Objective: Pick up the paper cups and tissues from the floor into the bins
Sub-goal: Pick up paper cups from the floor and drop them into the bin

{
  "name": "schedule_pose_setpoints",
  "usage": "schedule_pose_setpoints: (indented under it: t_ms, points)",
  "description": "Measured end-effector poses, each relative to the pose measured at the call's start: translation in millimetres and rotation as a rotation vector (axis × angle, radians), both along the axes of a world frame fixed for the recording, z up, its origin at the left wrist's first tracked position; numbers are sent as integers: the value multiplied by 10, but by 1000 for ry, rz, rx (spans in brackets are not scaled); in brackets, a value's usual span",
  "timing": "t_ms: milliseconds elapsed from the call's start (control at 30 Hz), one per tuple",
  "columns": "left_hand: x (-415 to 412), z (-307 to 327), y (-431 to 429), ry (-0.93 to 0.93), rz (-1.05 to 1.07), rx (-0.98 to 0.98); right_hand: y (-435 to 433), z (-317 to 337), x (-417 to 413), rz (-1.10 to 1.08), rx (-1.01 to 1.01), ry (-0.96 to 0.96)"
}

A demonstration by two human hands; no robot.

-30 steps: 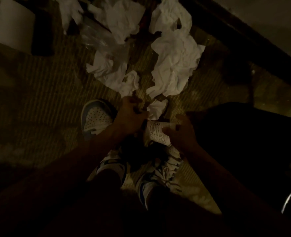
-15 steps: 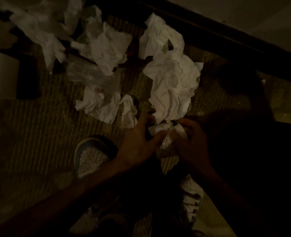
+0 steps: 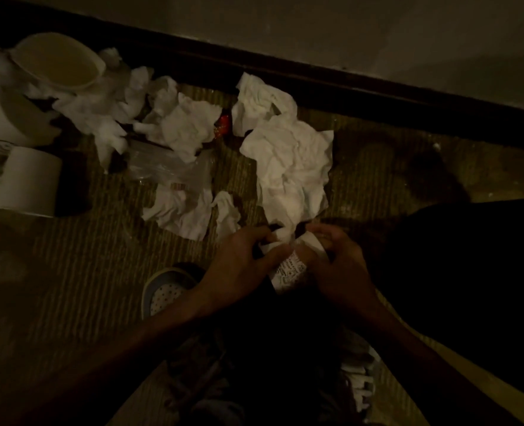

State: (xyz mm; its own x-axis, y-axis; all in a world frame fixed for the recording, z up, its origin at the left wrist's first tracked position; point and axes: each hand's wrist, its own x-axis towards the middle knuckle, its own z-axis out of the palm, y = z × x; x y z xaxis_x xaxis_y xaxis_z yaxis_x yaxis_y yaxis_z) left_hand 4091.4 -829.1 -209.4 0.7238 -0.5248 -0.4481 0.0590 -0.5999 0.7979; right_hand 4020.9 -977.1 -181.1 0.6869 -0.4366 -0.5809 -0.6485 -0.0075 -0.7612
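In dim light, a printed white paper cup (image 3: 290,270) sits between my two hands low in the middle of the view. My right hand (image 3: 343,265) grips the cup's side. My left hand (image 3: 242,265) pinches a small crumpled tissue (image 3: 280,241) at the cup's mouth. A large crumpled tissue (image 3: 288,161) lies on the floor just beyond, touching the small one. More tissues (image 3: 184,130) (image 3: 180,210) are scattered to the left. Two paper cups lie at the far left, one open-mouthed (image 3: 57,61), one on its side (image 3: 27,179).
A dark baseboard (image 3: 377,93) and wall run diagonally across the top. A clear plastic wrapper (image 3: 168,167) lies among the tissues, beside a small red item (image 3: 223,124). My shoes (image 3: 165,290) stand on the striped mat. A dark mass (image 3: 470,272) fills the right side.
Both hands moved forward with the cup toward the large tissue. The left hand now pinches a small tissue at the cup's mouth. More cups have come into view at the left.
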Motion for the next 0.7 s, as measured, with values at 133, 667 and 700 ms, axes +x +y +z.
schedule_pose_setpoints:
  t_ms: [133, 667, 700]
  points:
    - [93, 16, -40, -172, -10, -30, -91, 17, 158, 16, 11, -23]
    - [408, 72, 587, -371, 97, 10, -74, 397, 430, 134, -96, -96]
    - [396, 31, 491, -377, 15, 149, -142, 423, 415, 137, -101, -93]
